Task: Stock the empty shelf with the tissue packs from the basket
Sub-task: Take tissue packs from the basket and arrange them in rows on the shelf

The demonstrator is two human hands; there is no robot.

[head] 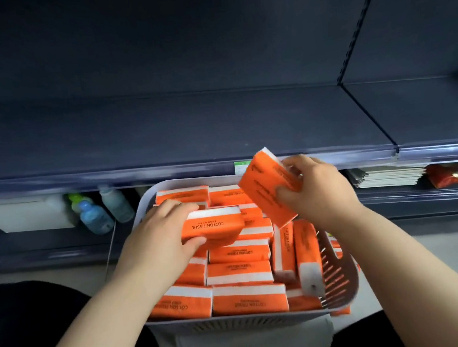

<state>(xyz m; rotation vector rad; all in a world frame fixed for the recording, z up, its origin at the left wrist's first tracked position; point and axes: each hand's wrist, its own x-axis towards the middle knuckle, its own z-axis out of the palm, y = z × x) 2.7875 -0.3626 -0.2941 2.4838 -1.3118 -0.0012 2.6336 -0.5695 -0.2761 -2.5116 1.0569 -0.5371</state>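
The right hand (317,189) pinches a tilted orange tissue pack (266,189) between thumb and fingers, raised above the grey basket (238,325). The left hand (158,234) curls round a second pack (213,225) atop the pile inside, below the dark shelf (189,129).

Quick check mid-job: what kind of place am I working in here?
Most likely a shop aisle. The dark metal shelf has a label rail with a green tag on its front edge, bottles sit on the lower shelf, and the basket holds many identical orange tissue packs.
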